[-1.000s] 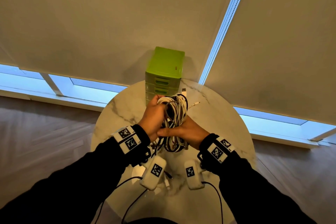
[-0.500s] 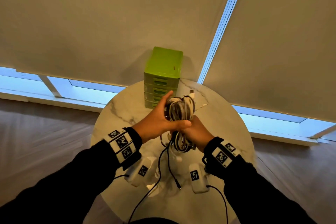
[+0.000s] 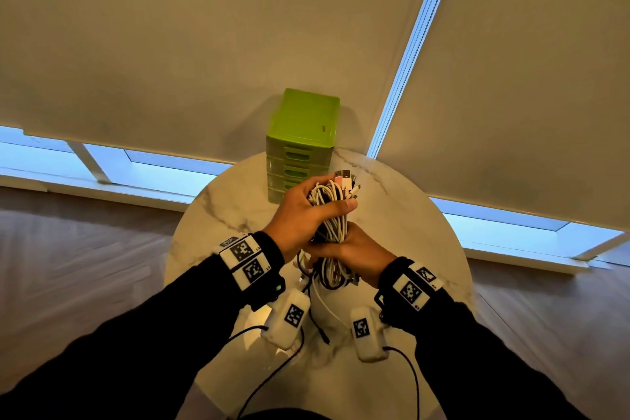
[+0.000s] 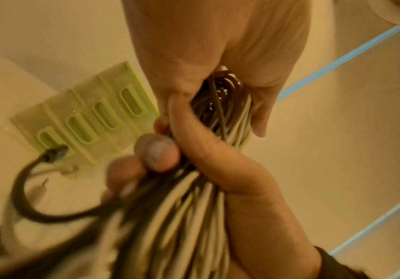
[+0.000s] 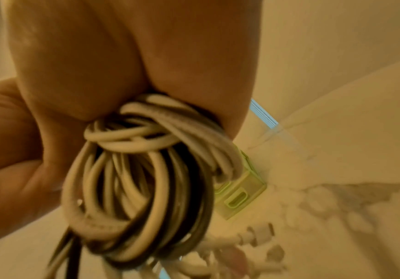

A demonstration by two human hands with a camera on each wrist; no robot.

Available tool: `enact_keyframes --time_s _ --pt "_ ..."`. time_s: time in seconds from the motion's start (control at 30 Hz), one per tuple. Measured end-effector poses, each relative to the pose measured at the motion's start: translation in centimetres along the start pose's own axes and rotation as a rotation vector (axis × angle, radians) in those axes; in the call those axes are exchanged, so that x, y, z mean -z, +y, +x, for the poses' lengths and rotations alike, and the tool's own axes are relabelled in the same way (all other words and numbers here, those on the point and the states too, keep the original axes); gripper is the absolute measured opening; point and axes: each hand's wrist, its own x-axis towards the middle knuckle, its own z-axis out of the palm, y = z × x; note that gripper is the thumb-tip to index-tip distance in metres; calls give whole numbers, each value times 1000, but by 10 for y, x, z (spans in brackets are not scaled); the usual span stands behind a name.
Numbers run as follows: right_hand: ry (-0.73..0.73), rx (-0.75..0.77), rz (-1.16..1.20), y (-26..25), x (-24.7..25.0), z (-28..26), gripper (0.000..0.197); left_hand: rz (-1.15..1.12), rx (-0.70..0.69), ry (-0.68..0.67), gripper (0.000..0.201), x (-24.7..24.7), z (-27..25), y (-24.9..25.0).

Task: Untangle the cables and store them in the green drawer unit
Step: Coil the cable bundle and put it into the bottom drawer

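A tangled bundle of white and black cables [image 3: 332, 215] is held above the round marble table [image 3: 218, 215], in front of the green drawer unit [image 3: 303, 136]. My left hand [image 3: 306, 211] grips the bundle's upper part, thumb across it. My right hand [image 3: 354, 249] grips it lower down. USB plugs [image 3: 345, 177] stick out at the top; loose ends hang below. In the left wrist view the cables [image 4: 194, 207] run through both hands, with the drawer unit [image 4: 93, 117] behind, its drawers closed. The right wrist view shows coiled loops [image 5: 141, 169] under my palm.
The table stands against pale roller blinds [image 3: 170, 27] with a window strip [image 3: 153, 167] below. Wooden floor [image 3: 68, 256] surrounds the table. Black wires [image 3: 272, 375] from the wrist cameras trail over the table's near part.
Both hands have raised the bundle and drawn it upright. My left hand shifted from the side to grip its top, thumb across. Loose cable ends now hang below.
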Motion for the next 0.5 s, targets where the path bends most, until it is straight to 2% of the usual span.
enact_keyframes --time_s 0.07,0.13,0.27,0.33,0.37,0.43,0.47,0.5 --pt "5 -17 -28 -2 2 0 20 6 -2 -26 52 3 -2 2" --pt "56 -8 -52 -1 3 2 17 75 -23 -115 61 9 -2 5" --pt "218 31 94 3 7 2 14 150 -6 -282 113 21 -3 -6" --pt "248 37 228 0 9 1 9 245 48 -408 127 25 -9 -22" --pt "244 33 282 -1 10 0 9 319 78 -487 123 28 -11 -30" --pt "188 22 351 -1 10 -1 14 555 71 -607 87 36 -15 -45" --pt "151 19 398 -2 9 -3 14 704 -4 -608 69 40 -15 -50" --pt "119 10 465 -2 8 -5 13 841 -95 -566 59 45 -14 -54"
